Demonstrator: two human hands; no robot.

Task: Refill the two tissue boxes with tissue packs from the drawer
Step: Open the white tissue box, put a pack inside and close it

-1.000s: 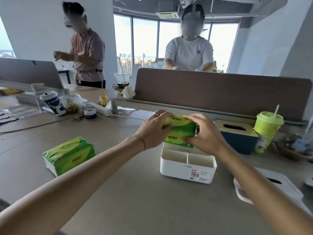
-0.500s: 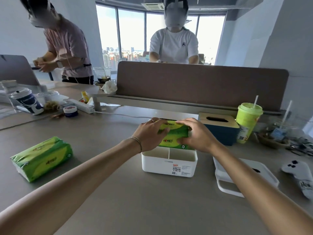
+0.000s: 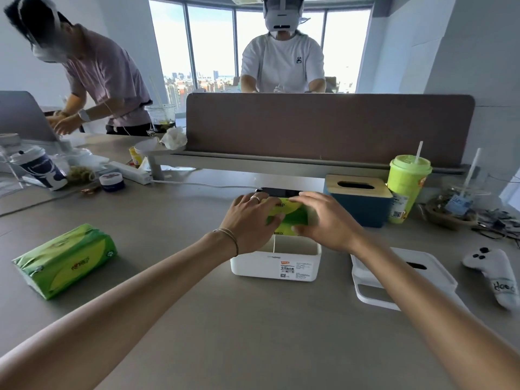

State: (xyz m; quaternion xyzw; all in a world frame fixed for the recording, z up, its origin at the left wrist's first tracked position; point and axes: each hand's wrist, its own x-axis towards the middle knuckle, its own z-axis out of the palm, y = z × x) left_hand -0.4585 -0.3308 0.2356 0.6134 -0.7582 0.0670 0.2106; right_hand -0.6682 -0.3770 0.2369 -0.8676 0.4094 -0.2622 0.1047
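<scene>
A green tissue pack [image 3: 292, 218] sits partly down in the far compartment of the open white tissue box [image 3: 275, 266]. My left hand [image 3: 247, 220] presses on its left end and my right hand [image 3: 326, 220] on its right end, so most of the pack is hidden. The box's white lid [image 3: 394, 280] lies flat on the desk to the right. A second green tissue pack [image 3: 66, 260] lies on the desk at the left. Behind the white box stands a blue tissue box [image 3: 360, 204] with a wooden slotted lid in place.
A green cup with a straw [image 3: 406, 187] stands right of the blue box, with a clear cup and clutter beyond. A white plush controller [image 3: 495, 274] lies far right. A brown divider [image 3: 329, 128] runs across the desk; two people work behind it. Cups and jars crowd the far left.
Both hands have lowered the green tissue pack deeper into the white box. The view has shifted so everything sits lower and further left in frame.
</scene>
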